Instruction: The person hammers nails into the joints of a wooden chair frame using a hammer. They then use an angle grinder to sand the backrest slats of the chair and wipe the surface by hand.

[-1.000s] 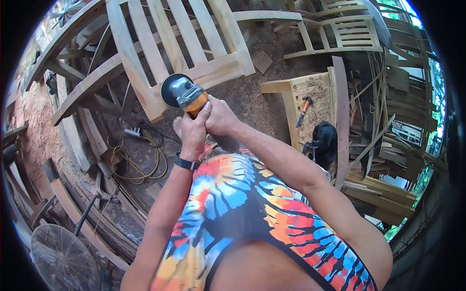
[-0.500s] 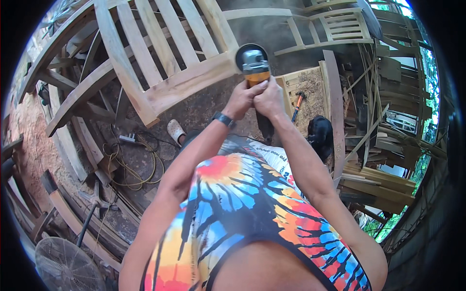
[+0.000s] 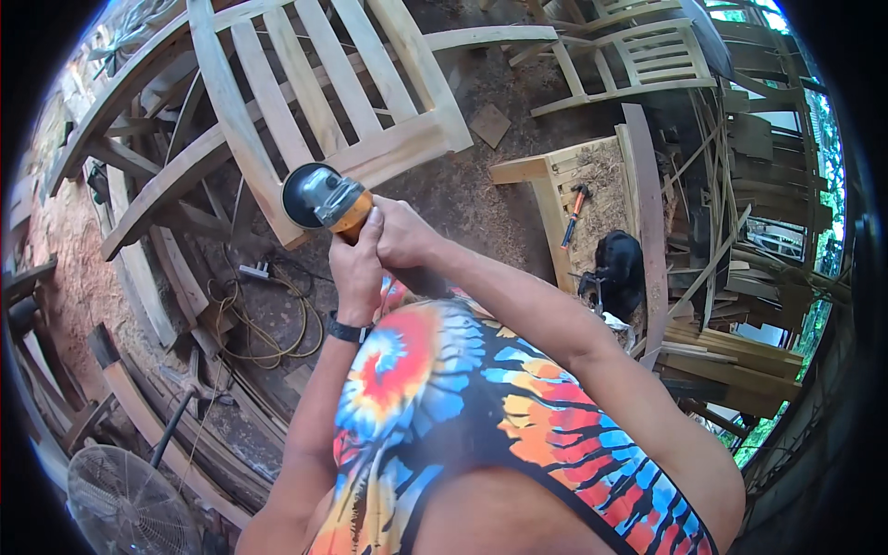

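Observation:
Both my hands are wrapped round an orange and silver angle grinder with a dark round disc. My left hand, below a dark wristband, and my right hand grip its body close together. The disc is at the near left corner of a pale slatted wooden frame, over the end of its side piece. From this view I cannot tell whether the disc touches the wood. My hands and arm hide the rear of the grinder.
A hammer with an orange and black handle lies on a shaving-covered wooden bench top at the right, near a black object. A yellow cord coils on the floor at the left. A round fan stands lower left; stacked boards lie right.
My two hands have carried the angle grinder left along the frame's near rail, from its right corner to its left corner. The dust near the right corner has thinned.

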The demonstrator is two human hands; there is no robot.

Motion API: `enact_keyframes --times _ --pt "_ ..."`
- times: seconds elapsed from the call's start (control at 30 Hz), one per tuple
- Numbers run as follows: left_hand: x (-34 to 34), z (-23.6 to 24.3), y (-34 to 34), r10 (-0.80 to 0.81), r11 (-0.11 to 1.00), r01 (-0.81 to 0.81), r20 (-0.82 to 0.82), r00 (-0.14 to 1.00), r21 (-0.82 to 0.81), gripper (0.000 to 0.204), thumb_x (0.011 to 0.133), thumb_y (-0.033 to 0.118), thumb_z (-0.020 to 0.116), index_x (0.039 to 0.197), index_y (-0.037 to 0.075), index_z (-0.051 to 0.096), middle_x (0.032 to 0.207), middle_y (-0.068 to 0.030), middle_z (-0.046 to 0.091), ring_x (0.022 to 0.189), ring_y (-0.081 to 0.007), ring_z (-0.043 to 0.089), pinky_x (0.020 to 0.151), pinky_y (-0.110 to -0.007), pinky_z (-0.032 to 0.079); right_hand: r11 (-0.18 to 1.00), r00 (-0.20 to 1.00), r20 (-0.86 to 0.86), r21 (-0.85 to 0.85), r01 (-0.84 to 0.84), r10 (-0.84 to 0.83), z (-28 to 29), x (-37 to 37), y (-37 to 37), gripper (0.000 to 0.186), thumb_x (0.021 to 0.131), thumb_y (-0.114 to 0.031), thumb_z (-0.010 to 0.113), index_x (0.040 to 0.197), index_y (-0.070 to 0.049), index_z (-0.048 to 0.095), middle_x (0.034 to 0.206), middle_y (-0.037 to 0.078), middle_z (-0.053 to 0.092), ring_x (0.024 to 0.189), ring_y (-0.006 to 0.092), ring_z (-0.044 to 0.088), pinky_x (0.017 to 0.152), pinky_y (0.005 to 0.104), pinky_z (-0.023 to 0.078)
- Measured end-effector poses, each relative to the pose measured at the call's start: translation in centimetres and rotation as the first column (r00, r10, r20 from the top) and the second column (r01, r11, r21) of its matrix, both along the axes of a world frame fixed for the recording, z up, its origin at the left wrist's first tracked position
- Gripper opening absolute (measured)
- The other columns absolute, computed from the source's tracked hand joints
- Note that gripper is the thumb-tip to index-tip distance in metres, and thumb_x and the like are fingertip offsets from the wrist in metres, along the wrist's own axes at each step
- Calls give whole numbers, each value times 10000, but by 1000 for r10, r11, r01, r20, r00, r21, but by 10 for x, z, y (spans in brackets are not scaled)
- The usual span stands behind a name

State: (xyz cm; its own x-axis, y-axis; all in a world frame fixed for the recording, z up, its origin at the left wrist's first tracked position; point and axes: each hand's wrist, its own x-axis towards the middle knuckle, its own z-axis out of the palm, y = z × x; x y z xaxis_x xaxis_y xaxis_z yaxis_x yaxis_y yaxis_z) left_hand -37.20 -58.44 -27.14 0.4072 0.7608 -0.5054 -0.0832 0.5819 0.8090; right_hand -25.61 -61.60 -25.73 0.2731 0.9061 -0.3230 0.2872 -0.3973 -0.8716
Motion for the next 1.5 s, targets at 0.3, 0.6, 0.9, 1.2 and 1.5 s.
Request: enact_keyframes --times 0.3,0.6,0.9,1.2,1.5 --pt "37 -18 -3 -182 969 197 104 978 -149 438 938 286 756 1226 -30 661 1110 -86 714 977 -143 668 868 -299 525 976 952 258 -97 194 -163 -11 31 -22 453 780 -238 741 1093 49 583 1010 314 697 1041 479 669 876 498 553" --pt "144 -22 1 -359 873 472 495 791 -122 373 945 302 749 1203 41 685 1065 -28 706 903 -105 659 766 -275 528 839 688 599 -48 543 -411 23 100 -37 372 869 -199 638 1130 57 567 988 354 687 1011 508 670 861 552 544" --pt "96 21 -24 -793 412 644 -93 602 645 977 817 372 813 1525 -69 305 1364 -318 551 1251 -368 613 1015 -419 502 443 444 -264 68 894 -856 3 118 -114 219 785 -117 789 942 -6 683 812 59 678 647 175 672 582 317 548" --pt "80 14 -54 -510 -601 454 -753 415 658 689 913 238 621 1460 -121 405 1271 -464 548 687 -359 732 577 -406 588 240 70 -625 -191 952 -778 -21 117 -169 282 829 -142 717 1045 -9 595 818 99 624 669 245 661 630 387 581" --pt "114 29 -49 -999 32 978 9 31 207 563 880 203 753 1361 -14 558 1204 -123 694 1065 -204 686 939 -366 531 211 61 -548 -217 953 -835 54 106 -187 408 760 -210 814 1072 1 658 847 107 695 697 229 680 683 354 578"
